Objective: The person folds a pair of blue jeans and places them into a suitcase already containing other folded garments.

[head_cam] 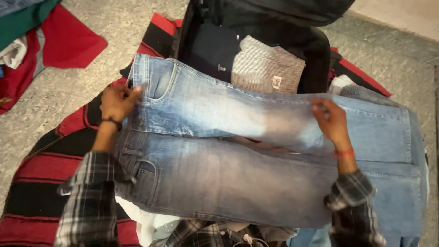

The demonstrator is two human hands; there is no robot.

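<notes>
A pair of faded light-blue jeans lies spread across my lap, waistband to the left, legs running right. My left hand grips the waistband edge near a back pocket. My right hand pinches the upper leg's fabric around mid-length. Both wrists wear thin bands, and my sleeves are dark plaid. The upper leg lies partly over the lower one.
An open black suitcase stands behind the jeans, holding a dark garment and a folded checked cloth. A red-and-black striped blanket covers the stone floor. Red and green clothes lie at upper left.
</notes>
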